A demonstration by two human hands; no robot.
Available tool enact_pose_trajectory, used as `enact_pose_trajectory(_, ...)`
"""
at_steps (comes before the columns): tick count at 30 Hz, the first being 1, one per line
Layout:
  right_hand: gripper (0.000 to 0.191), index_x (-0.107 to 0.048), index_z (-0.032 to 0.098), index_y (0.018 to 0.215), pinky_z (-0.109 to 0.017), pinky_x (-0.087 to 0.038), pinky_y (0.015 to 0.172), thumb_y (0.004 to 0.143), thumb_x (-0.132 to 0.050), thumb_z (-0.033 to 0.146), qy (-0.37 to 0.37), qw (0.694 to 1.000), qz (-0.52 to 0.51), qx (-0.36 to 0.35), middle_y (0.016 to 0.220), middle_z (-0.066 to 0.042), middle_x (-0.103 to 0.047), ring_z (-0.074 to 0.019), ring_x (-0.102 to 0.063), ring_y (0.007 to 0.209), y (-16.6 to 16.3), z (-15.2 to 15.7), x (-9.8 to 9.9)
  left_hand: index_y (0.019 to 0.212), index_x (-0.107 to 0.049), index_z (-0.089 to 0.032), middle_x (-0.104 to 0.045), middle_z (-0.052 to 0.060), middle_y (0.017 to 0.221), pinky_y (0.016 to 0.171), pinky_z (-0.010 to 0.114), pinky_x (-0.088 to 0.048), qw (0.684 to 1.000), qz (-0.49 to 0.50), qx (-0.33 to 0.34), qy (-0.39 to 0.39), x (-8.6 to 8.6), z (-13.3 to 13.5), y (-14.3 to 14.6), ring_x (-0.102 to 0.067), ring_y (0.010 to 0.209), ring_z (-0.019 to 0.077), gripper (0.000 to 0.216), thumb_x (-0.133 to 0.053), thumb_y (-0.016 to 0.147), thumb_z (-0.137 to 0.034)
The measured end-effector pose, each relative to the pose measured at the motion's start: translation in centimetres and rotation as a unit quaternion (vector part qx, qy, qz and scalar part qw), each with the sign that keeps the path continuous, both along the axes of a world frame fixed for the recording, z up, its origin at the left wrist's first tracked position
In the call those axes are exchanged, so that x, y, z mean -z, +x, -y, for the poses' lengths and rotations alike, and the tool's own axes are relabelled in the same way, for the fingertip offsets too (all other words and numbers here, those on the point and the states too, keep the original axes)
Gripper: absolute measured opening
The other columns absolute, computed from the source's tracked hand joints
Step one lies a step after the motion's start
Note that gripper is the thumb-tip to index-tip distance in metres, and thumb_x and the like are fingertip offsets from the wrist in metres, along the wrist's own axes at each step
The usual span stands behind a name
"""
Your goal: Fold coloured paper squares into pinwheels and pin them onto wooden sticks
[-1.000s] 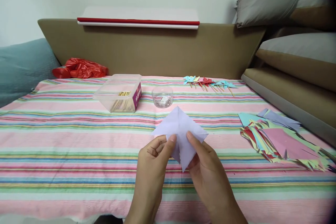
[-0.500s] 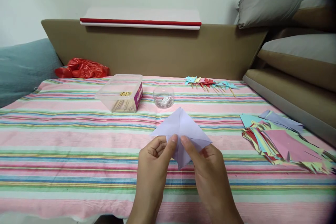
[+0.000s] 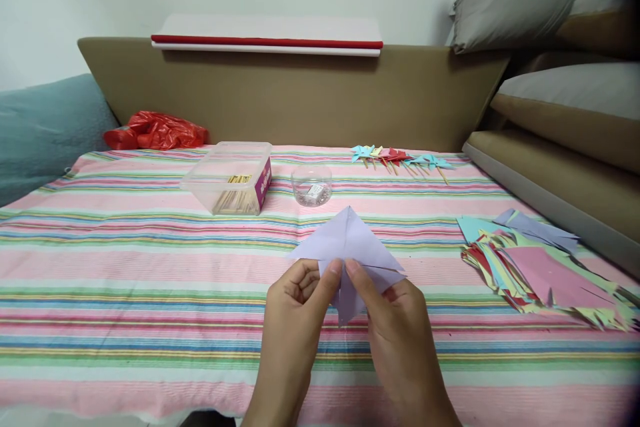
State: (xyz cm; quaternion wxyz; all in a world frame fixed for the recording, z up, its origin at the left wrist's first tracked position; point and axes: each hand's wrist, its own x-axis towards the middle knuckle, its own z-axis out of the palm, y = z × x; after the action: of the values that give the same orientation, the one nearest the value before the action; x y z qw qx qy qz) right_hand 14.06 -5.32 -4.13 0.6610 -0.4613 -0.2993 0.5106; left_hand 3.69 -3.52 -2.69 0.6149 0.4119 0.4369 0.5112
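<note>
A lavender paper square [image 3: 346,235] is held corner-up between both hands, with slits running in from its corners toward the middle. My left hand [image 3: 299,300] grips it left of centre, thumb on the front and curled fingers behind. On the other side my right hand [image 3: 393,310] pinches it the same way, its thumb tip close to the left thumb near the paper's middle. The fingers behind the sheet are partly hidden. Beyond the paper stands a small round clear container [image 3: 311,188] with tiny shiny pieces and a white label inside.
A clear plastic box [image 3: 227,177] of wooden sticks stands left of centre. Several paper pinwheels on sticks [image 3: 395,157] lie at the back. Cut coloured paper sheets [image 3: 550,273] are piled at right, beside stacked cushions [image 3: 560,167]. A red plastic bag [image 3: 163,131] lies back left.
The paper has tilted slightly, its top corner shifting right and a slit on the right side gaping wider. Both hands keep their hold with very little movement.
</note>
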Motion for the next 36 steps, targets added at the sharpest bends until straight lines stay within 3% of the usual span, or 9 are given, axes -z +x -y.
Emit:
enact_pose_trajectory(4, 0.024, -0.076, 0.023, 0.091, -0.035, -0.054, 0.078, 0.084, -0.079, 0.045, -0.006, 1.000, -0.013, -0.016, 0.091, -0.003, -0.075, -0.0226, -0.066, 0.089, -0.1, -0.1, 0.0, 0.076, -0.069, -0.016, -0.065, 0.001, 0.073, 0.064, 0.020, -0.044, 1.000, 0.003, 0.001, 0.001, -0.2, 0.0, 0.0, -0.053, 0.071, 0.0119, 0.029, -0.078, 0.086, -0.042)
enact_pose_trajectory(11, 0.045, -0.052, 0.034, 0.136, -0.042, -0.052, 0.091, 0.095, -0.062, 0.050, 0.068, 0.993, 0.051, 0.082, 0.138, -0.008, -0.063, -0.0256, -0.064, 0.114, 1.1, 0.1, -0.9, 0.073, -0.069, -0.016, -0.062, -0.001, 0.069, 0.059, 0.019, -0.045, 0.995, 0.070, -0.053, -0.037, 0.0, -0.4, -0.4, -0.051, 0.065, 0.0101, 0.028, -0.082, 0.081, -0.039)
enact_pose_trajectory(13, 0.038, -0.055, 0.038, 0.134, -0.046, -0.047, 0.103, 0.096, -0.062, 0.036, 0.147, 0.964, 0.200, 0.098, 0.150, -0.006, -0.052, -0.0269, -0.056, 0.130, 1.9, 0.5, -1.0, 0.075, -0.071, -0.017, -0.065, -0.001, 0.072, 0.059, 0.019, -0.046, 0.992, 0.092, -0.070, -0.050, 0.1, -0.6, -0.7, -0.053, 0.066, 0.0101, 0.026, -0.084, 0.080, -0.039)
enact_pose_trajectory(16, 0.031, -0.070, 0.040, 0.117, -0.053, -0.040, 0.113, 0.094, -0.063, 0.021, 0.212, 0.872, 0.434, 0.074, 0.160, -0.001, -0.037, -0.0311, -0.041, 0.144, 2.9, 1.0, -0.6, 0.076, -0.072, -0.017, -0.066, -0.001, 0.072, 0.057, 0.017, -0.046, 0.988, 0.117, -0.081, -0.057, 0.0, -0.7, -1.0, -0.054, 0.064, 0.0089, 0.025, -0.086, 0.078, -0.038)
enact_pose_trajectory(18, 0.026, -0.076, 0.039, 0.107, -0.056, -0.038, 0.114, 0.092, -0.067, 0.021, 0.224, 0.836, 0.498, 0.054, 0.163, 0.001, -0.030, -0.0341, -0.036, 0.148, 3.3, 1.2, -0.3, 0.075, -0.072, -0.017, -0.065, -0.002, 0.071, 0.056, 0.016, -0.046, 0.987, 0.125, -0.083, -0.056, 0.0, -0.7, -1.0, -0.055, 0.063, 0.0083, 0.026, -0.087, 0.076, -0.037)
enact_pose_trajectory(22, 0.015, -0.078, 0.038, 0.096, -0.060, -0.038, 0.113, 0.088, -0.075, 0.026, 0.235, 0.817, 0.525, 0.034, 0.164, 0.004, -0.029, -0.0369, -0.034, 0.148, 3.4, 1.2, -0.1, 0.074, -0.071, -0.017, -0.064, -0.002, 0.069, 0.057, 0.017, -0.046, 0.988, 0.124, -0.078, -0.052, -0.1, -0.6, -0.9, -0.054, 0.062, 0.0088, 0.026, -0.087, 0.075, -0.037)
enact_pose_trajectory(25, 0.011, -0.079, 0.038, 0.091, -0.058, -0.038, 0.113, 0.091, -0.073, 0.028, 0.220, 0.837, 0.500, 0.037, 0.159, 0.002, -0.038, -0.0343, -0.038, 0.145, 3.0, 1.2, -0.4, 0.075, -0.072, -0.017, -0.063, -0.002, 0.069, 0.060, 0.019, -0.047, 0.989, 0.116, -0.075, -0.046, 0.0, -0.6, -0.8, -0.054, 0.065, 0.0095, 0.025, -0.087, 0.076, -0.036)
enact_pose_trajectory(31, 0.012, -0.079, 0.032, 0.085, -0.055, -0.040, 0.111, 0.090, -0.072, 0.042, 0.097, 0.937, 0.334, 0.040, 0.148, -0.005, -0.052, -0.0334, -0.045, 0.141, 2.0, 0.9, -0.8, 0.075, -0.073, -0.018, -0.058, -0.004, 0.064, 0.062, 0.019, -0.044, 0.996, 0.064, -0.063, -0.016, -0.2, -0.3, -0.5, -0.049, 0.064, 0.0097, 0.022, -0.084, 0.081, -0.036)
enact_pose_trajectory(36, 0.017, -0.080, 0.028, 0.078, -0.054, -0.035, 0.116, 0.082, -0.079, 0.045, 0.038, 0.967, 0.243, 0.062, 0.143, -0.006, -0.057, -0.0342, -0.051, 0.136, 1.8, 0.6, -0.7, 0.072, -0.070, -0.018, -0.059, -0.003, 0.065, 0.063, 0.019, -0.043, 0.999, 0.027, -0.047, 0.008, -0.4, 0.0, -0.2, -0.050, 0.066, 0.0102, 0.025, -0.082, 0.082, -0.037)
